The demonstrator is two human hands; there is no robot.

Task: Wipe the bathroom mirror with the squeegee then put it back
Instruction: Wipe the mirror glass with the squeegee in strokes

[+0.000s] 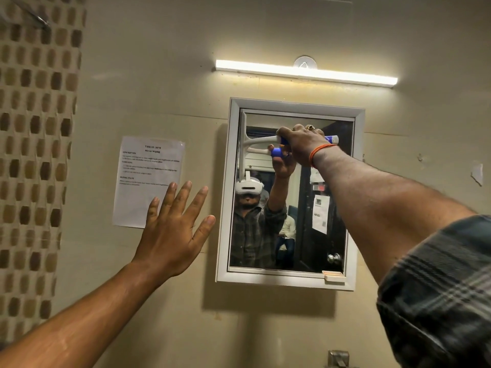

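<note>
Squeegee [261,140] gripped by right hand [301,144], handle horizontal, blade upright against mirror [329,208] at left edge; left hand [172,232] spread beside frame.

Right hand [303,146] raised high, arm fully extended, fingers [309,128] curled tight in a grip, orange band at wrist, plaid sleeve pushed up. Left hand [174,232] lower, flat, fingers straight and spread, forearm bare.

We read "TASK ID: 3078" and "Mirror Wiping" atop the paper sheet [148,181] taped on the wall. Its smaller print blurs out on us.
</note>
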